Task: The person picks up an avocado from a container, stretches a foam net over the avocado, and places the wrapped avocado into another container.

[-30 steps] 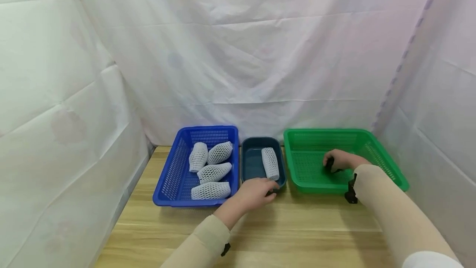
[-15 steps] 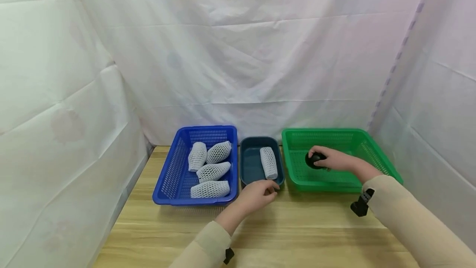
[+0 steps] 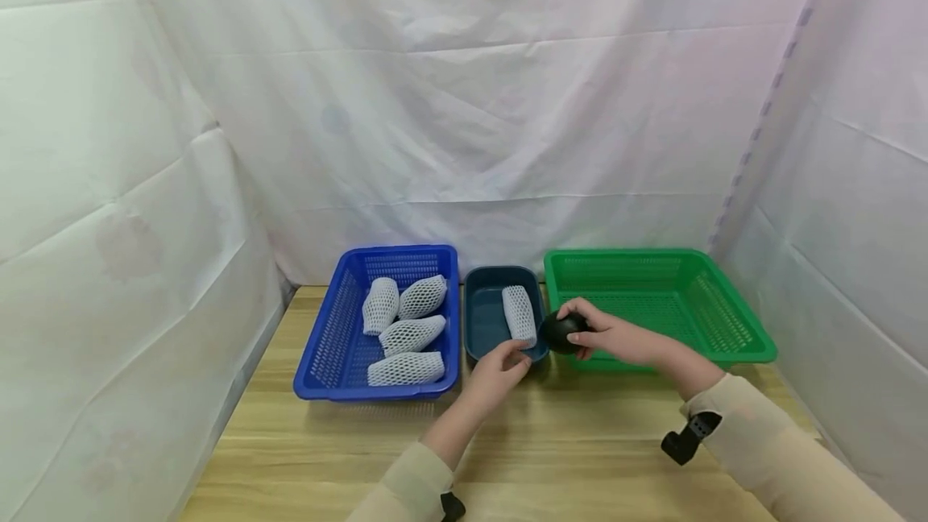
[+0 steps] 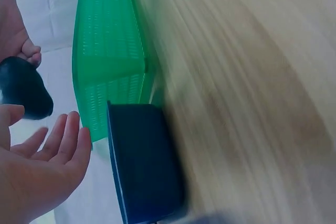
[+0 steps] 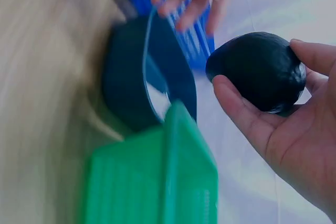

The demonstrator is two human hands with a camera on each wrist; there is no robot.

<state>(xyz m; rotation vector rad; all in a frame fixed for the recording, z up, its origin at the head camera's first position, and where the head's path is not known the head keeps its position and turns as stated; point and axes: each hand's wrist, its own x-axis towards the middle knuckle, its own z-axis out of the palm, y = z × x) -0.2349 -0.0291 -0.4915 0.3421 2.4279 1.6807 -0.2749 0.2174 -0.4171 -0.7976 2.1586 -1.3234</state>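
Observation:
A dark avocado (image 5: 257, 72) is held in my right hand (image 3: 616, 337), thumb and fingers curled round it. In the head view the avocado overlaps the right front corner of the small dark teal bin (image 3: 482, 325). My left hand (image 3: 495, 375) is at that bin's front rim, its fingers spread and relaxed with nothing in them, as the left wrist view shows. Inside the bin lies a white foam net sleeve (image 3: 519, 315). The green basket (image 3: 754, 337) is to the right, below my right forearm.
At the left stands a blue basket (image 3: 313, 353) holding several white netted pieces, one of them a plump foam net (image 3: 406, 369) near its front. All three containers sit side by side on a wooden table (image 3: 565, 457), against a white cloth backdrop (image 3: 464, 119).
My right hand has lifted the avocado out of the green basket and carried it left to the teal bin. My left hand has stayed by the bin's front rim.

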